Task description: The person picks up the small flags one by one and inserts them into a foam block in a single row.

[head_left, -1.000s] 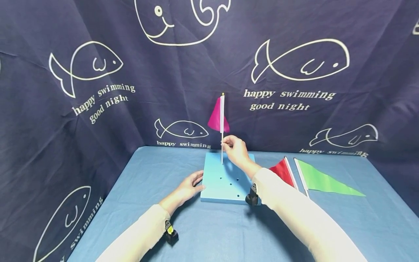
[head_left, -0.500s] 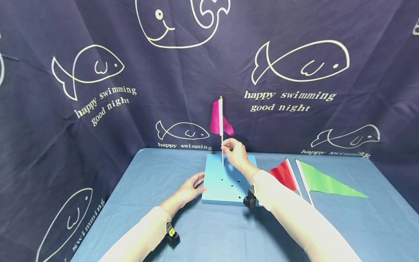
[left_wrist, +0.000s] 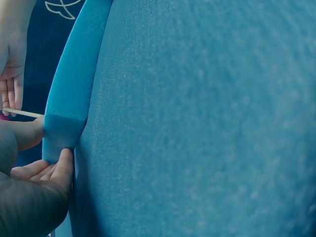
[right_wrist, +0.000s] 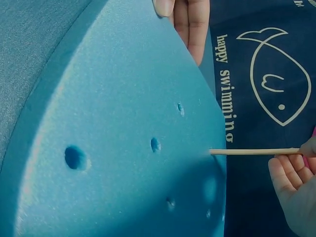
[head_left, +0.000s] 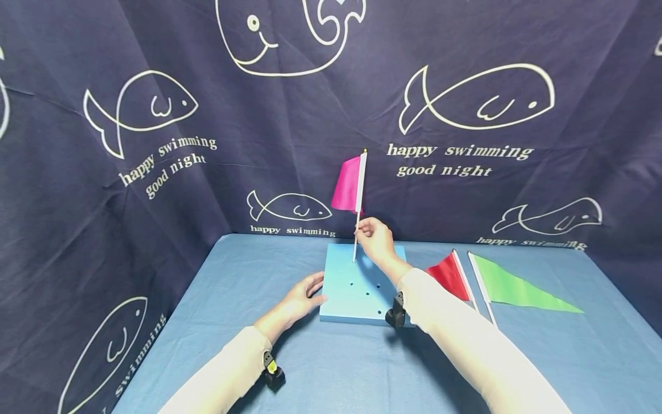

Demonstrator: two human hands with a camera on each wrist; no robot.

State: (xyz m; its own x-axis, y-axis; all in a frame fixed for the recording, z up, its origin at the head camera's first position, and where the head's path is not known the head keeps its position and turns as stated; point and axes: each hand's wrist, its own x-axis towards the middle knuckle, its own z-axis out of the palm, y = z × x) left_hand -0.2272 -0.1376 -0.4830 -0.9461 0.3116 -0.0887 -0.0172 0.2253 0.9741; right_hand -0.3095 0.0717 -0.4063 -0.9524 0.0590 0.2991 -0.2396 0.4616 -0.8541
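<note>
My right hand pinches the thin stick of a magenta flag between thumb and fingers. The flag stands over the far part of a light blue foam board, its top leaning slightly right. In the right wrist view the stick's lower end meets the board's surface. Several small holes dot the board, one of them larger. At the board's left edge, my left hand holds on, thumb over the top face and fingers along the side.
Right of the board, partly behind the right sleeve, lie a red flag and a green flag on white poles. A blue cloth covers the table. Dark fish-print fabric hangs behind and at the left.
The magenta flag's top has swung to the right, from nearly upright to a slight lean, with the right hand shifting slightly right. The left hand stays on the board's edge.
</note>
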